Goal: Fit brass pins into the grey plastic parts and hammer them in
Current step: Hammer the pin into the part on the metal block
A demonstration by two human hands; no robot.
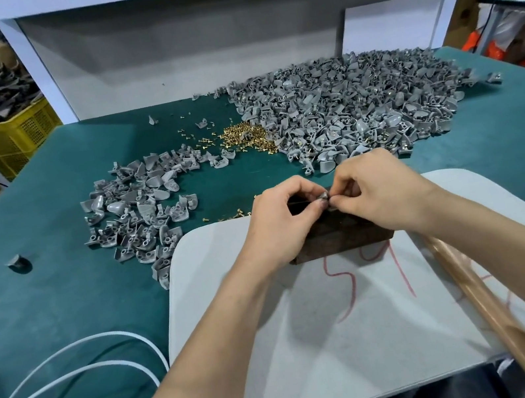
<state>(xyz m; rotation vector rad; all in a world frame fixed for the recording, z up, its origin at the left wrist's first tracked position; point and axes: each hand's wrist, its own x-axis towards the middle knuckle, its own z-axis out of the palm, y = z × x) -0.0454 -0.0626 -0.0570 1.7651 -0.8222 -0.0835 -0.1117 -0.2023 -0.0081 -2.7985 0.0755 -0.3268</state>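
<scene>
Both hands work over a dark wooden block (340,238) that sits on a white board (313,346) at the near edge of the green table mat (60,284).

Left hand (278,220): fingers curled tight, thumb and forefinger pinching 1 grey plastic part (322,196) just above the block's far edge.

Right hand (381,192): fingers curled, thumb and forefinger tips pressed together against the right side of the same part. Cannot tell whether a pin lies between them.

Stock: loose brass pins (243,136) heaped mid-table, a few strays just beyond the left hand. Large heap of grey parts (359,102) to the right of the pins and touching them, smaller heap of grey parts (141,212) to the left.

A long brown handle (479,298) lies across the board under the right forearm, its near end blurred. White cable (58,375) loops at near left.
</scene>
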